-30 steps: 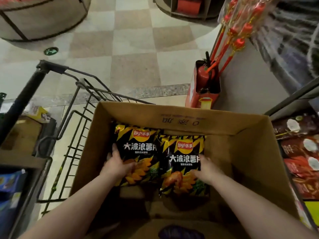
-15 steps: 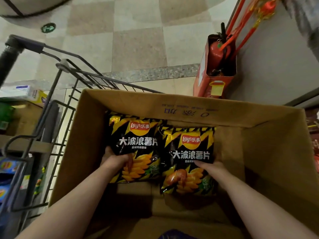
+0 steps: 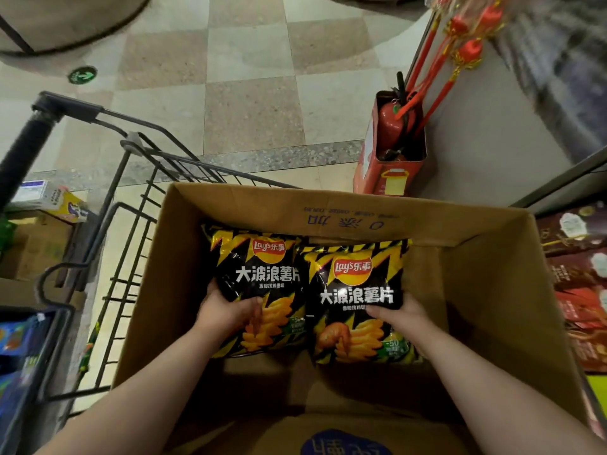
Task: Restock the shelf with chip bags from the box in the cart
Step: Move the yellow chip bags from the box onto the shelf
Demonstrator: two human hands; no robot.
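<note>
A big brown cardboard box (image 3: 492, 290) sits in a black wire cart (image 3: 131, 224), and both arms reach down into it. The left hand (image 3: 226, 311) holds the left bag (image 3: 259, 274), a shiny black and yellow plastic bag of chips with a red and yellow badge near the top. Its thumb lies across the front of the bag and its fingers wrap round the bag's left edge. The right hand (image 3: 405, 315) holds the right bag (image 3: 356, 297), which looks just the same. Its thumb is on the front, and its fingers go behind the right edge, where they are hidden. The two bags are inside the box, side by side, with their inner edges touching and their fronts facing up. Their tops point to the far wall of the box. On the far right is a shelf (image 3: 581, 290) with brown and red packs on it. Past the box, a red fire extinguisher (image 3: 391, 121) stands in a red open-top holder (image 3: 391, 178) on the floor of pale and tan square tiles (image 3: 249, 110), beside a grey wall. Red tassels (image 3: 469, 50) hang above it.
</note>
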